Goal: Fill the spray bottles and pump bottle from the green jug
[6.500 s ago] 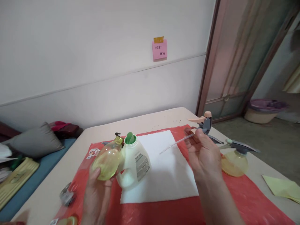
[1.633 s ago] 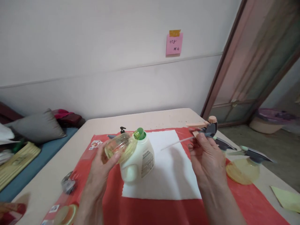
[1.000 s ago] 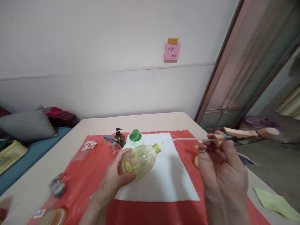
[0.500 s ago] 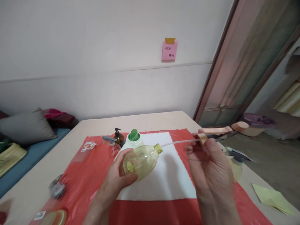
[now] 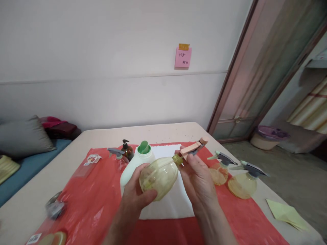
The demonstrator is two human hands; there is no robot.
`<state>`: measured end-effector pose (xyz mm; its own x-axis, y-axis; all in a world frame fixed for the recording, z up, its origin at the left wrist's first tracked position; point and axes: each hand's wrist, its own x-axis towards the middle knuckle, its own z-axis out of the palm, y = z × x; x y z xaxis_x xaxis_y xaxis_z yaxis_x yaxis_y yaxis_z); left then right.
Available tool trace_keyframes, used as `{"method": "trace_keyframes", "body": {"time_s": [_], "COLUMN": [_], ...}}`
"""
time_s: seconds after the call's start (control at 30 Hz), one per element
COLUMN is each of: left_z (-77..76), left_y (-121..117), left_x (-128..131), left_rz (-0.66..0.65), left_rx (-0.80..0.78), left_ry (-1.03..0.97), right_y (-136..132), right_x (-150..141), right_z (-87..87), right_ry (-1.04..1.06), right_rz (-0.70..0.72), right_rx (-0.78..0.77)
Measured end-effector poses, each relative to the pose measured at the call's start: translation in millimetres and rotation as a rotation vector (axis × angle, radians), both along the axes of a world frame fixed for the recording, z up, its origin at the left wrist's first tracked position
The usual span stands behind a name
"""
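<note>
The left hand (image 5: 138,190) has its grip closed around the bottle (image 5: 160,177), tilted above the white sheet (image 5: 167,211) with its neck (image 5: 177,159) to the right, where the right hand's (image 5: 199,177) grip pinches the spray head (image 5: 192,148), the jug (image 5: 141,158) standing just beyond, leftward.

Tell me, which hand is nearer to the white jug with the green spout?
Left. The left hand, holding the yellow bottle, is just in front of the white jug. The right hand, holding the spray head, is off to the jug's right.
</note>
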<state>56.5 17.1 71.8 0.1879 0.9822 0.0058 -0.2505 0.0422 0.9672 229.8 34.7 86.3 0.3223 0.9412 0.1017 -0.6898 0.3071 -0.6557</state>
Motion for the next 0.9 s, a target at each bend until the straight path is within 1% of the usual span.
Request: {"method": "trace_keyframes", "body": {"time_s": [0.17, 0.27, 0.37, 0.5, 0.63, 0.77, 0.83, 0.9], "left_z": [5.6, 5.1, 2.0, -1.4, -3.1, -6.0, -9.0, -12.8], "left_y": [-4.3, -4.9, -4.3, -4.9, -5.7, -3.2, -0.9, 1.0], "left_x": [3.0, 2.2, 0.4, 1.5, 3.1, -0.8, -3.3, -4.5], "left_rz": [0.069, 0.086, 0.072, 0.047, 0.081, 0.093, 0.069, 0.020], "left_rx": [0.007, 0.002, 0.001, 0.035, 0.071, 0.098, 0.099, 0.105], "left_ry": [0.066, 0.102, 0.104, 0.058, 0.061, 0.077, 0.080, 0.077], "right_y": [7.4, 8.5, 7.2, 4.6, 3.4, 4.1, 4.7, 4.7], "right_x": [1.4, 0.3, 0.9, 0.9, 0.4, 6.6, 10.4, 11.6], "right_z": [-6.3, -8.3, -8.0, -4.6, -0.9, 0.4, 0.0, -0.7], "right_ry": [-0.016, -0.021, -0.030, -0.034, -0.041, -0.013, 0.029, 0.058], "right_rz": [0.014, 0.015, 0.012, 0.005, -0.001, -0.035, -0.070, -0.072], "right_rx": [-0.004, -0.010, -0.012, 0.003, 0.005, -0.019, -0.046, -0.062]}}
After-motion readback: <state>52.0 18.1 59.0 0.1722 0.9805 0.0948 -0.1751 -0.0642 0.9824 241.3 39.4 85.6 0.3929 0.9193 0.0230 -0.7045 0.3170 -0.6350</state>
